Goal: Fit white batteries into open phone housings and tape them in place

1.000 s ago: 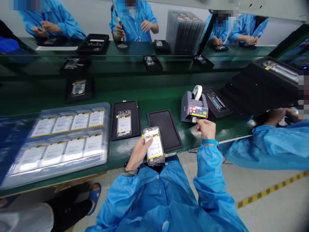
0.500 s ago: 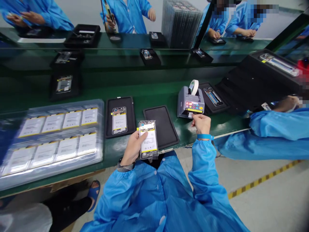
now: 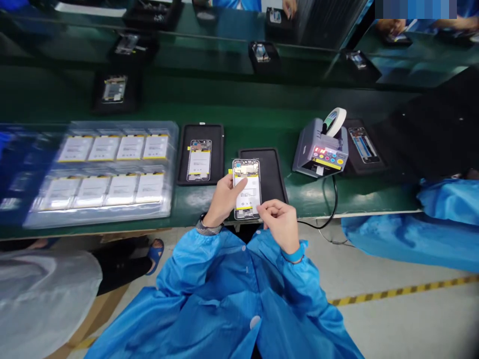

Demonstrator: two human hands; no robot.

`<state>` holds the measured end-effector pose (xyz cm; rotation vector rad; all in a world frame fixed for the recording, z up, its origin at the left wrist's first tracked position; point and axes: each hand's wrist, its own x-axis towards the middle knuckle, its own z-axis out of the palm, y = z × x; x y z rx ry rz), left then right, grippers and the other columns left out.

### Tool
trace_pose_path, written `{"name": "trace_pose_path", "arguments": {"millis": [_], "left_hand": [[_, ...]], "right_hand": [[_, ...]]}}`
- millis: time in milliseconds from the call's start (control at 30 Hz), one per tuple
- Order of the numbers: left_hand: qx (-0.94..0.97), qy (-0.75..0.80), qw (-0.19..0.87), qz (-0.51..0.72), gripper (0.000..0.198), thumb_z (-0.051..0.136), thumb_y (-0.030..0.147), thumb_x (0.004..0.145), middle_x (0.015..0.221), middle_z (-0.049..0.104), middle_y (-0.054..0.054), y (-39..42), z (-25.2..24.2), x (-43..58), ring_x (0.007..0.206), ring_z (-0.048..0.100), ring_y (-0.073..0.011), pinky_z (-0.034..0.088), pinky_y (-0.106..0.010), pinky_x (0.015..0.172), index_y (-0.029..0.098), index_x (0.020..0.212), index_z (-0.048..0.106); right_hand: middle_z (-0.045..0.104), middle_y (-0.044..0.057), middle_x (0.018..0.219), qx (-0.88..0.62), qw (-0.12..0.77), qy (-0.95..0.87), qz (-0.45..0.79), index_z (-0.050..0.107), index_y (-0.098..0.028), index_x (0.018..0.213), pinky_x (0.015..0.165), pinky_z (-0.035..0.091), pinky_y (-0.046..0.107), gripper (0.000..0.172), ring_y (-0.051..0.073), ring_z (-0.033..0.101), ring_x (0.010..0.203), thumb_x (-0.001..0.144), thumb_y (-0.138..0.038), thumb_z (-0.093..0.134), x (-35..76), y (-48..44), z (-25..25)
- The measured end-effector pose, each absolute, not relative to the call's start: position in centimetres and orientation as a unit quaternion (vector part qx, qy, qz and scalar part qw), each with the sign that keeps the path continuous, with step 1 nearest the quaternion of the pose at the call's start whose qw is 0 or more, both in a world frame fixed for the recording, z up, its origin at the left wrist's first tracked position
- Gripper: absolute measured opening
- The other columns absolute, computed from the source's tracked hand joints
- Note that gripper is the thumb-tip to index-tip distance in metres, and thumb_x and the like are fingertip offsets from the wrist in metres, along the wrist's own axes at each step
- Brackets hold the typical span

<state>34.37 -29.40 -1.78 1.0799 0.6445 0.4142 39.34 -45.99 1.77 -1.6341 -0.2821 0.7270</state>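
My left hand (image 3: 225, 198) grips an opened phone (image 3: 247, 197) by its left side, thumb across the white battery. The phone shows its circuit board at the top and yellow strips above and below the battery. Thumb and forefinger of my right hand (image 3: 280, 222) pinch a small pale piece of tape (image 3: 258, 209) at the phone's lower right edge; the fingers mostly hide it. Beneath and behind the phone lies a black tray (image 3: 272, 172). Further right stands a grey tape dispenser (image 3: 318, 149) with a white tape roll (image 3: 334, 121) and a short tape end at its mouth.
Left of the phone, a second black tray (image 3: 219, 149) bears another opened phone (image 3: 199, 162). A clear plastic tray (image 3: 170, 172) holds several batteries. A black cable (image 3: 335, 194) hangs at the bench edge. Co-workers in blue sleeves (image 3: 449, 199) sit to the right and across.
My right hand has moved left from the tape dispenser's mouth to the phone's lower right edge, with a piece of tape. My left hand keeps hold of the phone. The view has tilted down.
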Motion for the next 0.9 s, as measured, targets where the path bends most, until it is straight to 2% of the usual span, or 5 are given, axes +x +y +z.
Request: {"name": "trace_pose_path", "arguments": {"millis": [200, 500, 733, 800, 900], "left_hand": [[0.505, 0.293, 0.772, 0.252, 0.053, 0.087, 0.051, 0.075, 0.103, 0.079, -0.01, -29.8, -1.1, 34.2, 0.091, 0.077, -0.0263, 0.062, -0.038, 0.083, 0.014, 0.108, 0.067], [0.511, 0.291, 0.766, 0.258, 0.055, 0.086, 0.053, 0.076, 0.105, 0.079, -0.011, -29.6, -0.7, 33.9, 0.093, 0.077, -0.0261, 0.063, -0.038, 0.084, 0.014, 0.11, 0.066], [0.525, 0.294, 0.754, 0.263, 0.057, 0.085, 0.057, 0.076, 0.1, 0.08, -0.01, -29.6, -0.5, 33.8, 0.087, 0.077, -0.0252, 0.063, -0.035, 0.078, 0.013, 0.109, 0.067], [0.532, 0.303, 0.748, 0.257, 0.056, 0.084, 0.056, 0.077, 0.1, 0.08, -0.01, -29.6, -0.5, 33.7, 0.087, 0.076, -0.0247, 0.062, -0.033, 0.075, 0.013, 0.109, 0.067], [0.532, 0.295, 0.754, 0.249, 0.055, 0.083, 0.055, 0.078, 0.1, 0.079, -0.01, -29.8, -0.5, 33.6, 0.087, 0.076, -0.0239, 0.061, -0.032, 0.074, 0.013, 0.111, 0.067]], "right_hand": [[0.047, -0.006, 0.048, -0.724, 0.626, -0.13, 0.261, 0.069, -0.015, 0.074, 0.048, 0.029, 0.023, 0.033, 0.008, 0.035, 0.045, 0.078, -0.047, 0.078, 38.6, -44.9, 0.9], [0.046, -0.006, 0.05, -0.738, 0.61, -0.157, 0.243, 0.07, -0.015, 0.076, 0.05, 0.031, 0.024, 0.032, 0.009, 0.036, 0.048, 0.08, -0.046, 0.076, 38.7, -44.8, 1.1], [0.043, -0.008, 0.051, -0.79, 0.542, -0.205, 0.203, 0.064, -0.018, 0.077, 0.053, 0.032, 0.025, 0.031, 0.009, 0.036, 0.049, 0.084, -0.045, 0.077, 38.9, -45.2, 0.4], [0.044, -0.009, 0.054, -0.8, 0.523, -0.221, 0.193, 0.061, -0.02, 0.083, 0.054, 0.033, 0.024, 0.032, 0.009, 0.039, 0.05, 0.081, -0.044, 0.081, 39.3, -45.4, 0.1], [0.06, -0.004, 0.076, -0.772, 0.554, -0.221, 0.218, 0.061, -0.021, 0.108, 0.055, 0.042, 0.023, 0.048, 0.011, 0.052, 0.06, 0.074, -0.042, 0.087, 39.8, -45.2, -0.1]]}}
